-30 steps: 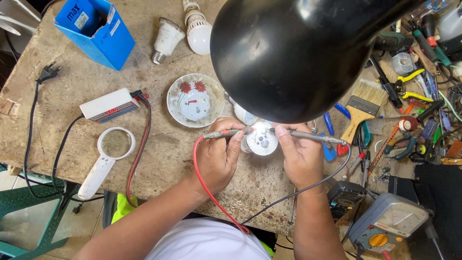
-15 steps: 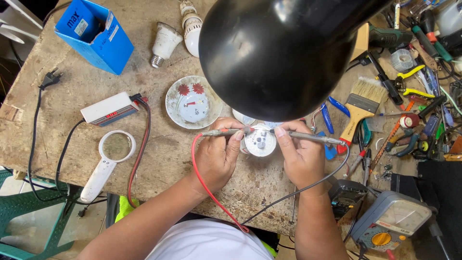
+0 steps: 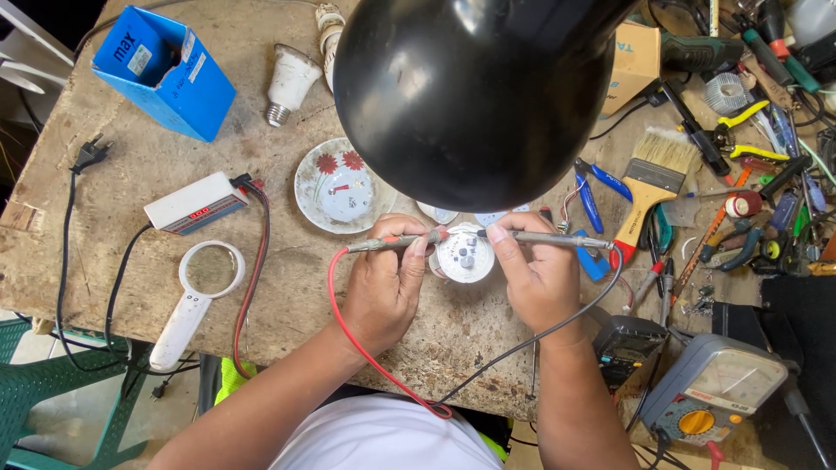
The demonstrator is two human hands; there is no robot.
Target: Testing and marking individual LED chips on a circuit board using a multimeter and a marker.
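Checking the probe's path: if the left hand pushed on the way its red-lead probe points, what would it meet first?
The left hand aims its probe rightward, so it would likely first meet the round white board, then the right hand's fingers. Depth is unclear.

Blue box [image 3: 170,74], red-flowered white saucer [image 3: 335,187]

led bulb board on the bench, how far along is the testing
Done: the round LED board lies exposed on the bench. In hand: the left hand holds the red-lead probe and the right hand the black-lead probe, tips at the board. Left: two whole bulbs lie untouched behind.
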